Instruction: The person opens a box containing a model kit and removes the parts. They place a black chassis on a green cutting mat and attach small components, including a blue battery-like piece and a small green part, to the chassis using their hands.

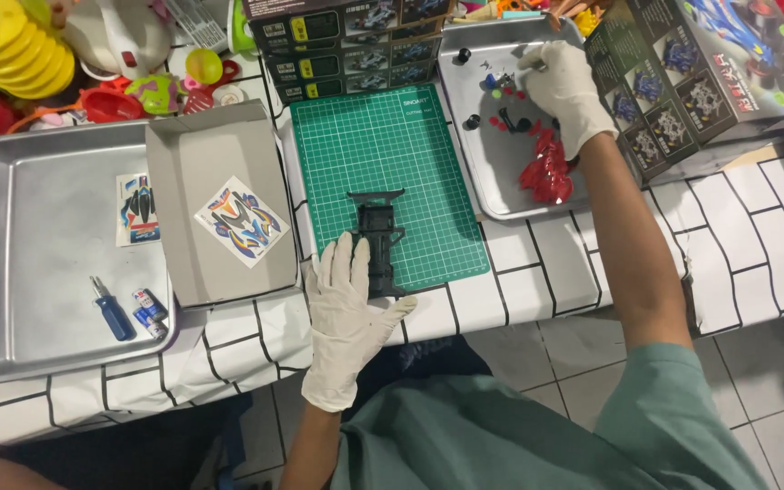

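We rest our left hand (347, 313), fingers spread flat, against the black toy-car chassis (379, 243) near the green cutting mat's (383, 145) front edge. Our right hand (563, 91) reaches into the small metal tray (465, 136), fingers curled over small parts (501, 118); whether they grip anything, we cannot tell.

- Bright, even light from overhead; colours read clearly.
- Soft glare sheens the large metal tray (38, 272) and the smaller metal tray (501, 172).
- Shadows are faint and short, just under the left hand (347, 313) and the grey box lid (220, 204).
- Focus is sharp at the green cutting mat (392, 172).
- Straight lines bow slightly toward the frame edges.
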